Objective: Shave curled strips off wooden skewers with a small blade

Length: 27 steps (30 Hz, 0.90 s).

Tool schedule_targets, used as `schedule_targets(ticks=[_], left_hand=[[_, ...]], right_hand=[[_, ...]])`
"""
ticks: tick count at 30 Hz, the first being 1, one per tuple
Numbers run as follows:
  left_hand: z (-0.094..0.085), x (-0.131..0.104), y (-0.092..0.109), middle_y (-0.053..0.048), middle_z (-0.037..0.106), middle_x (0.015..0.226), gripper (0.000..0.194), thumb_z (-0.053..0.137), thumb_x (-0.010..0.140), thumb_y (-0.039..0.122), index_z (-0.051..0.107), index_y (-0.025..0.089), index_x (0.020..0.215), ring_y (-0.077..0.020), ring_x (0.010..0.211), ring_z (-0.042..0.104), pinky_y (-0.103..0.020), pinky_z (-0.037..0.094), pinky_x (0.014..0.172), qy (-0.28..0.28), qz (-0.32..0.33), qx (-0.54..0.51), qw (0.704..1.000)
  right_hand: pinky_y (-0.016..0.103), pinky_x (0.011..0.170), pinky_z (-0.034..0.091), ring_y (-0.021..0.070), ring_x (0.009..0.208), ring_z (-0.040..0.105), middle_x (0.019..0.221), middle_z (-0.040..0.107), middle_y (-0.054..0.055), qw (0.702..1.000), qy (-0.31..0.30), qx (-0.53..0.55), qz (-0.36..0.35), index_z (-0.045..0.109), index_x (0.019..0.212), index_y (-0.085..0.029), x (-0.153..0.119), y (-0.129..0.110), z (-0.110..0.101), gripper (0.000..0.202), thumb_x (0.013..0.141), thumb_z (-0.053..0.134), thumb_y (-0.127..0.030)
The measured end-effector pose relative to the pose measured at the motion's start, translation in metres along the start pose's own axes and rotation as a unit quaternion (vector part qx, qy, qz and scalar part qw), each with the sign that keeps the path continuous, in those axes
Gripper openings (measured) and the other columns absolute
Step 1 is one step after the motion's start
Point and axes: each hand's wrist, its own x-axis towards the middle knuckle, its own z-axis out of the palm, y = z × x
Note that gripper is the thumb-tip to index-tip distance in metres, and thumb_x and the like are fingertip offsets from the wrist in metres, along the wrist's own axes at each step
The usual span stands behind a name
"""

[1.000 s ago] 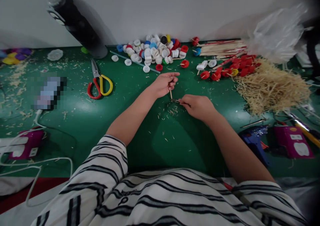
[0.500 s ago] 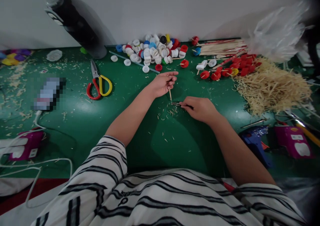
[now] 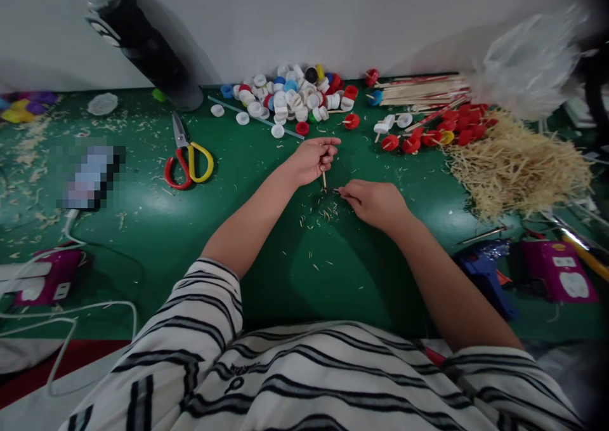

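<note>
My left hand (image 3: 311,161) is closed round a thin wooden stick (image 3: 324,179), which points down towards me, its index finger stretched out to the right. Pinched in the fingers of my right hand (image 3: 378,204) is a small knife (image 3: 332,191), mostly hidden by the grip. Its blade lies at the lower end of the stick and seems to touch it. Thin wood shavings (image 3: 328,214) are scattered on the green table (image 3: 285,291) just below both hands.
Bottle caps (image 3: 295,98) are heaped at the back, with wooden sticks (image 3: 419,91) and red caps on sticks (image 3: 431,138) right of them. Scissors (image 3: 181,148), a black bottle (image 3: 143,47) and a phone (image 3: 90,176) stand left; a straw-like pile (image 3: 518,164) and blue glue gun (image 3: 488,272) right.
My right hand has moved slightly up and left, bringing the knife a little higher along the stick. My left hand has hardly moved.
</note>
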Motion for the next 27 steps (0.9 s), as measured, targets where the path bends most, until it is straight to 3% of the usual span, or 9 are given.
schedule_targets(ticks=[9,17,27], left_hand=[[-0.004,0.002,0.003,0.005,0.046,0.061,0.033,0.035,0.087,-0.01,0.058,0.012,0.095,-0.0029,0.043,0.037,-0.018,0.026,0.045,0.013,-0.017,-0.06,0.998],[-0.006,0.002,0.002,0.004,0.049,0.064,0.028,0.037,0.091,-0.006,0.059,0.01,0.099,-0.0032,0.046,0.042,-0.018,0.028,0.047,-0.015,-0.006,-0.039,0.999],[-0.001,0.0,0.0,0.004,0.048,0.064,0.029,0.037,0.091,-0.005,0.06,0.01,0.098,-0.0032,0.044,0.038,-0.019,0.026,0.047,0.004,0.002,-0.015,1.0]], right_hand=[[0.03,0.058,0.029,0.0172,0.084,0.068,0.104,0.078,-0.002,0.999,-0.041,0.025,0.004,0.072,0.095,-0.026,-0.01,-0.002,-0.005,0.021,0.098,0.051,-0.027],[0.03,0.059,0.031,0.0161,0.086,0.069,0.105,0.079,-0.001,0.999,0.037,0.01,-0.001,0.073,0.099,-0.025,-0.006,-0.002,0.0,0.028,0.104,0.046,-0.032],[0.032,0.057,0.026,0.0171,0.078,0.065,0.102,0.078,0.0,1.0,-0.016,-0.013,0.004,0.073,0.098,-0.025,0.001,-0.004,-0.002,0.026,0.1,0.047,-0.028]])
